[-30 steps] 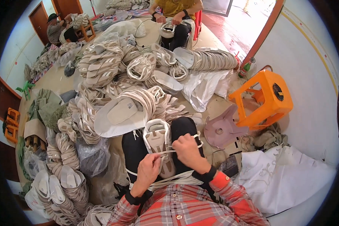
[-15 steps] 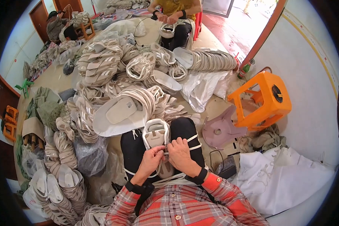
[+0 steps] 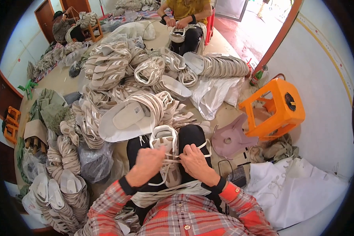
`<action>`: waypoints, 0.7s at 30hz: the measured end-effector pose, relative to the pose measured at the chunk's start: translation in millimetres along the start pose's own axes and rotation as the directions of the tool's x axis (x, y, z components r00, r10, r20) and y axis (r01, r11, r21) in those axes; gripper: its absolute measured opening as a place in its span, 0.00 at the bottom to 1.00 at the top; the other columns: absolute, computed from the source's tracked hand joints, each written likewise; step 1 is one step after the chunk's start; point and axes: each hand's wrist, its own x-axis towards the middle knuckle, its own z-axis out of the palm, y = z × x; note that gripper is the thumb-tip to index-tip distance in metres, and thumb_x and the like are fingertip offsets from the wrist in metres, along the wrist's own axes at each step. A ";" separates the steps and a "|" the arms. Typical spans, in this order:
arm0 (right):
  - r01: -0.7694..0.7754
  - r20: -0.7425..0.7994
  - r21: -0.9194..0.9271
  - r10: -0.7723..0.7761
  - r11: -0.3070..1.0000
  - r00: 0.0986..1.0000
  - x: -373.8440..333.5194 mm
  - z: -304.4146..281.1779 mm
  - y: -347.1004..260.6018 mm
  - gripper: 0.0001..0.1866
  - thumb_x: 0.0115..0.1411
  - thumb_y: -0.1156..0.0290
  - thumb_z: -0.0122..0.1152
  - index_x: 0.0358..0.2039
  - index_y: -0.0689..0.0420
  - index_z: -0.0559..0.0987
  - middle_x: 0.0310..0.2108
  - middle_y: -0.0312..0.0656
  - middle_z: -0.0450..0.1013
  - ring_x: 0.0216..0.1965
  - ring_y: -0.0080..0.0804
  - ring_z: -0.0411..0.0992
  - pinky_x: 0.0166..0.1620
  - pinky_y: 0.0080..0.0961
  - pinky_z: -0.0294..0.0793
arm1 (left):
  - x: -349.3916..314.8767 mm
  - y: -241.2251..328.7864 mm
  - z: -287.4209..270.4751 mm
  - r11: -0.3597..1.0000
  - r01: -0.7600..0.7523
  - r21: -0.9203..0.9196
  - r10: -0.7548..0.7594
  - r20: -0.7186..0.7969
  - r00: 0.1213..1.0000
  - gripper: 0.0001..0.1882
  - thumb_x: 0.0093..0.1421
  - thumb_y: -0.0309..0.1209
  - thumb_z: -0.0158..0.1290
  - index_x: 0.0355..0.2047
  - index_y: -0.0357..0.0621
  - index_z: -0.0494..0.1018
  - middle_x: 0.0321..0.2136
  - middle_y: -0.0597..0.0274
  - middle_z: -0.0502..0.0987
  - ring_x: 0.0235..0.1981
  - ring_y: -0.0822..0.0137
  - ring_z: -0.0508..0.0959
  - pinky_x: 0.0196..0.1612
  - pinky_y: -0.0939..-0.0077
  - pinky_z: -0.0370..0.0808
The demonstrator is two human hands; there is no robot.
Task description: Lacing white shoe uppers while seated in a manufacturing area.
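Note:
A beige and white shoe upper [image 3: 172,179] lies between my knees, its collar pointing away from me and its toe toward my lap. A pale shoelace [image 3: 170,161] crosses its eyelet area, with a loose length hanging over the front. At the right edge of the upper, my right hand [image 3: 196,164] is closed in a pinch on the lace. My left hand [image 3: 148,163] is raised over the upper's left side, smeared by motion, so its fingers and anything in them are unclear. A bundle of pale laces [image 3: 161,194] lies across my lap.
Stacked shoe uppers [image 3: 126,118] pile up ahead and to the left. On the right are an orange stool [image 3: 277,88], a mauve plastic piece [image 3: 234,133] and white cloth [image 3: 295,188]. Another person [image 3: 188,15] sits across, handling an upper; one more sits far left.
My left hand has drawn back from the eyelets to the left and up. My right hand has shifted slightly right, away from it. More of the upper and lace now shows.

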 end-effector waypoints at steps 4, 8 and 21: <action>0.017 0.106 0.013 -0.019 1.000 0.994 5.1 9.5 2.9 0.03 0.41 0.73 0.57 0.17 0.58 0.76 0.27 0.43 0.64 0.35 0.38 0.62 0.36 0.31 0.62 | -13.1 -32.3 -5.1 0.974 0.072 -0.216 -0.065 0.036 0.997 0.08 0.57 0.32 0.48 0.32 0.40 0.70 0.21 0.49 0.76 0.25 0.57 0.79 0.25 0.64 0.73; 0.095 0.194 0.038 -0.100 0.995 0.976 13.3 9.7 0.4 0.06 0.42 0.69 0.57 0.17 0.57 0.77 0.25 0.43 0.66 0.33 0.39 0.65 0.35 0.32 0.64 | -33.8 -53.9 33.8 -0.163 0.501 -0.850 0.027 0.504 0.863 0.10 0.63 0.33 0.42 0.33 0.39 0.70 0.38 0.51 0.76 0.31 0.59 0.77 0.32 0.66 0.75; 0.129 0.527 0.400 -0.343 0.907 0.777 34.3 -17.5 26.4 0.09 0.50 0.67 0.58 0.25 0.61 0.76 0.24 0.46 0.69 0.29 0.41 0.69 0.33 0.33 0.70 | -313.5 -307.0 -66.1 -0.433 -0.882 -0.185 -0.743 -0.480 0.466 0.16 0.64 0.25 0.31 0.46 0.22 0.60 0.52 0.40 0.62 0.57 0.49 0.60 0.62 0.54 0.54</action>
